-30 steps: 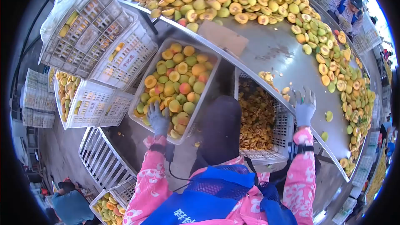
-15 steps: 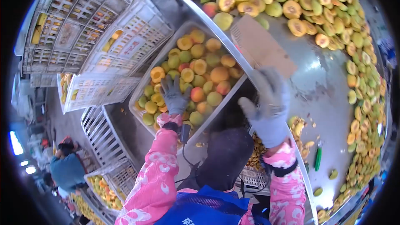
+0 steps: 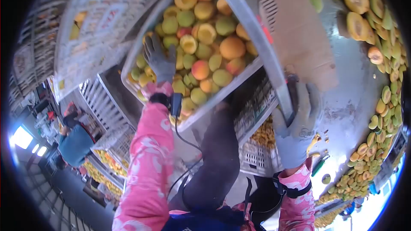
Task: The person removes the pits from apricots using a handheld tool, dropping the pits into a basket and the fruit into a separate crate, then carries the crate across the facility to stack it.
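Note:
My left hand (image 3: 160, 60), in a grey glove, lies with fingers spread on yellow-green and orange peach-like fruit (image 3: 205, 51), several of them halved and pitted. They fill a pale plastic crate (image 3: 205, 113). My right hand (image 3: 299, 122), gloved too, straddles the metal rim (image 3: 274, 66) of the worktable, thumb on the near side and fingers on the table side. Its grip looks closed around the rim, and its fingertips are near a brown piece of cardboard (image 3: 299, 34) lying on the table.
Halved fruit (image 3: 381, 107) lies along the table's far side. A green-handled tool (image 3: 320, 166) rests near the right wrist. Stacked white crates (image 3: 98, 25) stand at left. Below the table, a crate (image 3: 257, 156) sits by scraps (image 3: 263, 134). Another person (image 3: 75, 145) is at far left.
My right hand has come down from above the table's edge onto its rim. My left hand stays on the fruit, shifted slightly toward the crate's left side. The view has moved closer and turned.

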`<state>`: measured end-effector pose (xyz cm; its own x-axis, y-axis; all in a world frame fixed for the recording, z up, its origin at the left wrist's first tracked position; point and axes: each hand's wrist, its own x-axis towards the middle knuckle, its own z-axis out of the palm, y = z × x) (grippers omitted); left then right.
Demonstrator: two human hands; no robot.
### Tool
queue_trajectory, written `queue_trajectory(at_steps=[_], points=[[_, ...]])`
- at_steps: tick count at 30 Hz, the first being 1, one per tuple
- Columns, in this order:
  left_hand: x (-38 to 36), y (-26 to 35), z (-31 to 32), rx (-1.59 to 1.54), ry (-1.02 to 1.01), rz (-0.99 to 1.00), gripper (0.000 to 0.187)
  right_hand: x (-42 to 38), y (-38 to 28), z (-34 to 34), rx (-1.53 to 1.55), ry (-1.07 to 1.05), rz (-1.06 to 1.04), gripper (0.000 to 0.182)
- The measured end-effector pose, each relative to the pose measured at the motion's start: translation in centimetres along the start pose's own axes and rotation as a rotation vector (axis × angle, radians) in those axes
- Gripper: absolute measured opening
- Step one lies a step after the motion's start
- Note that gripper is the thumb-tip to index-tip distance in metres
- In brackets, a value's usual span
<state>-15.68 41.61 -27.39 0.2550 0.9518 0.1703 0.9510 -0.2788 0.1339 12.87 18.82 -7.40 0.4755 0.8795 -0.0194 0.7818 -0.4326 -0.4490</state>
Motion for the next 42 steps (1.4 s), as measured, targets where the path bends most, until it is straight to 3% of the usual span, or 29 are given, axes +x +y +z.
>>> queue_trajectory(at_steps=[9, 11, 12, 13, 16, 17, 20, 22, 24, 26, 28, 31, 33, 37, 39, 42], points=[[1.1, -0.6, -3.0, 0.0, -0.088, 0.003, 0.07, -0.1, -1.0, 0.2, -0.096, -0.02, -0.041, 0.062], [2.3, -2.1, -5.7, -0.173, -0.345, -0.054, 0.064, 0.5, -1.2, 0.1, -0.16, -0.017, -0.07, 0.062], [1.4, -3.6, -6.6, -0.132, -0.115, 0.183, 0.058, 0.6, -0.9, 0.4, -0.152, -0.005, -0.09, 0.062], [0.1, -3.5, -9.5, -0.121, -0.084, 0.152, 0.056, 0.8, -1.0, 0.4, -0.145, 0.008, -0.125, 0.062], [-10.3, -5.7, -15.2, -0.145, -0.063, -0.194, 0.055, 0.2, -1.6, 0.1, -0.169, -0.028, -0.053, 0.061], [-14.4, -6.1, -17.2, -0.197, -0.194, -0.433, 0.054, 0.1, -1.9, 0.0, -0.166, -0.033, -0.065, 0.061], [-28.8, -7.0, -21.4, -0.094, -0.47, -0.786, 0.051, 0.0, -2.0, -0.1, -0.226, 0.003, -0.078, 0.059], [-32.5, -4.6, -25.5, -0.156, -0.755, -1.011, 0.045, 0.0, -1.9, 0.2, -0.254, 0.015, -0.072, 0.057], [-32.5, -3.3, -26.6, -0.203, -0.909, -1.09, 0.041, 0.1, -1.8, 0.5, -0.27, 0.0, -0.063, 0.057], [-30.5, -1.1, -26.5, -0.282, -0.555, -0.756, 0.034, -0.1, -1.5, 0.5, -0.296, -0.022, -0.046, 0.056], [-23.7, 1.0, -25.4, -0.477, -0.568, -0.534, 0.035, 0.2, -1.6, 0.6, -0.283, -0.03, -0.04, 0.057], [-17.7, 3.4, -20.4, -0.407, -0.561, -0.283, 0.025, 0.6, -1.9, 0.3, -0.247, -0.088, -0.001, 0.057], [-15.4, 3.9, -16.3, -0.343, -0.423, -0.227, 0.025, 0.5, -1.3, 0.5, -0.239, -0.068, -0.02, 0.057], [-10.0, 4.1, -12.8, -0.229, -0.394, -0.187, 0.028, 0.7, -1.2, 0.7, -0.201, -0.058, -0.038, 0.059], [-8.7, 3.6, -11.3, -0.056, -0.488, -0.036, 0.023, 0.5, -1.0, 0.8, -0.205, -0.061, -0.039, 0.059], [-7.3, 3.4, -9.3, -0.007, -0.43, 0.111, 0.016, 0.3, -0.3, 1.4, -0.191, -0.026, -0.051, 0.059]])
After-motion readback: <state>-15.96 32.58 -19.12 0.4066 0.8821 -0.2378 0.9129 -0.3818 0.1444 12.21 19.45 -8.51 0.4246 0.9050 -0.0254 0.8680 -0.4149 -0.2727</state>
